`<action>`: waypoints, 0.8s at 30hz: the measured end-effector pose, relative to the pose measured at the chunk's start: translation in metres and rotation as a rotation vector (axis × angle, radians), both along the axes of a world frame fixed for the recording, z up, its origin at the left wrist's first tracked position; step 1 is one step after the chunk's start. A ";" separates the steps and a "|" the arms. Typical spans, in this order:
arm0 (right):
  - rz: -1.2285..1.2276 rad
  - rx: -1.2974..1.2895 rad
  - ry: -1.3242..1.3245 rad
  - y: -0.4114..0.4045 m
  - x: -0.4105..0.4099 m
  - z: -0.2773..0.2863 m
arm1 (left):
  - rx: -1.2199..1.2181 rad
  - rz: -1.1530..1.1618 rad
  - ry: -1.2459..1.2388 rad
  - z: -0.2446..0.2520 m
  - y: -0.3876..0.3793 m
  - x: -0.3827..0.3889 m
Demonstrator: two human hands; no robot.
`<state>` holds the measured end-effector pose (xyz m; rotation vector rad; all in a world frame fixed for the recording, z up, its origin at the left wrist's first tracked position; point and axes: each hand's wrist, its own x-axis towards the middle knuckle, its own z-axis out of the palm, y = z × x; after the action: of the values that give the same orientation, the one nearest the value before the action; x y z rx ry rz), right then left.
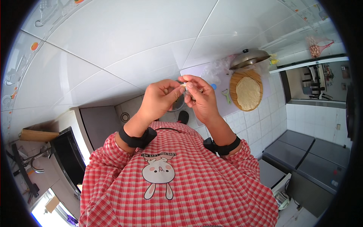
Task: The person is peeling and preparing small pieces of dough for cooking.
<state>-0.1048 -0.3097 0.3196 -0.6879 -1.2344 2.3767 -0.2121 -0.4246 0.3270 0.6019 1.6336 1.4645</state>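
Note:
My left hand (158, 98) and my right hand (203, 99) meet in front of my chest. Between their fingertips is a small pale piece (183, 85), perhaps a garlic clove, too small to name surely. More whitish bits (194, 97) show under the curled fingers of my right hand. Behind and below the hands is a round see-through bowl (179, 107), mostly hidden by them; what it holds is unclear. Each wrist wears a black strap.
To the right, a round wooden board (233, 90) carries a flat dough round (248, 93). A green peeler (227, 96) lies on the lilac mat (224, 109). Clear plastic bags (213, 71) and a metal lid (249, 59) stand near the tiled wall (153, 37). My shoe (183, 117) shows below.

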 end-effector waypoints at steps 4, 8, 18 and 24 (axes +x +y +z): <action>0.028 0.109 -0.097 0.004 0.003 -0.007 | 0.008 0.091 0.807 -0.003 0.000 0.000; 0.086 0.122 -0.106 0.007 0.004 -0.004 | 0.069 0.074 0.907 0.002 0.000 0.000; 0.085 0.206 -0.146 -0.002 0.001 0.010 | 0.113 -0.023 0.643 0.000 -0.005 0.001; 0.178 0.392 -0.116 0.001 0.001 0.004 | 0.088 -0.047 0.706 0.003 -0.004 0.001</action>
<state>-0.1033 -0.3082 0.3236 -0.6162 -1.8130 2.1516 -0.2114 -0.4282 0.3300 1.3053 2.0592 1.3713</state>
